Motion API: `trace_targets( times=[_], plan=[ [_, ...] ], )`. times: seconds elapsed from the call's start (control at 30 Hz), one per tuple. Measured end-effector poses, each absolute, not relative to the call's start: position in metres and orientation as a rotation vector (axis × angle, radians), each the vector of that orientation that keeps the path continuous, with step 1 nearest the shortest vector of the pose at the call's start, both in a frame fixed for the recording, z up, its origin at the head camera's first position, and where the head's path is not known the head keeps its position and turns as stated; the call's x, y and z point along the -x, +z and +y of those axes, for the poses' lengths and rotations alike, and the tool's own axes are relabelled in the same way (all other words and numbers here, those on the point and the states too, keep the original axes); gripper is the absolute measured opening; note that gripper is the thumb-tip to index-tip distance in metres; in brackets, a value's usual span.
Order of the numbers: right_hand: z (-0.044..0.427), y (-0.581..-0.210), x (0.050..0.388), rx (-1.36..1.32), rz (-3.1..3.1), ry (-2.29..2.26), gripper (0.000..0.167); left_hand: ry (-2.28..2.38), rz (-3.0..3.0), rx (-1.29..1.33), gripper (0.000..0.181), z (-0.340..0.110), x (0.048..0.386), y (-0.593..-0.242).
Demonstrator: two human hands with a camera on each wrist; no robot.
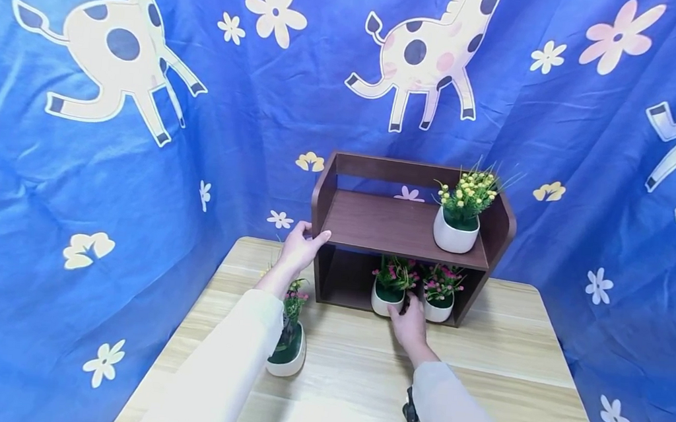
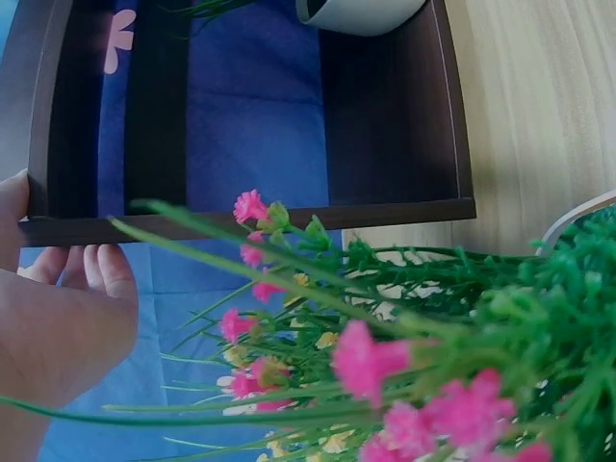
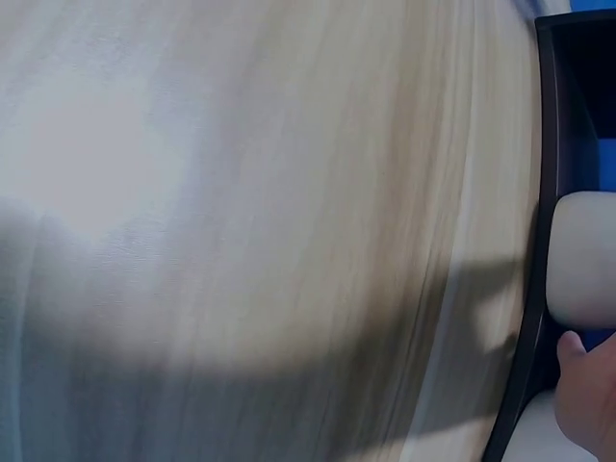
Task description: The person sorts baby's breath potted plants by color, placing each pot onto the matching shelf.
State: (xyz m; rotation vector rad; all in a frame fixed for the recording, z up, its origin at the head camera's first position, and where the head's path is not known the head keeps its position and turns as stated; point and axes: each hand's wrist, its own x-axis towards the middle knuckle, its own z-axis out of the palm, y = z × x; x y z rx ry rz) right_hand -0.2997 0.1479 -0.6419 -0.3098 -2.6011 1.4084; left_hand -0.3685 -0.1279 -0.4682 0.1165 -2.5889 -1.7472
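the left hand (image 1: 301,251) clamps its fingers on the left edge of the brown shelf (image 1: 379,222); near the bottom front edge, the right hand (image 1: 409,326) touches the left-hand pink-flowered potted plant (image 1: 388,293), fingers' grip unclear.

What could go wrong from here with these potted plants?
The right hand reaches between the two lower pots, so withdrawing it might knock one. The left sleeve overlaps the leftmost plant in the head view and might snag it. The left hand grips the shelf; a tug might shift the yellow-flowered plant on top.
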Motion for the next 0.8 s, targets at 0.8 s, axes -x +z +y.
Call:
trace_targets(
  times=[0.8],
  plan=[
    [0.172, -0.606, 0.242, 0.294, -2.370, 1.576, 0.043, -1.372, -2.719, -0.052, 0.059, -0.125, 0.357, -0.459]
  ],
)
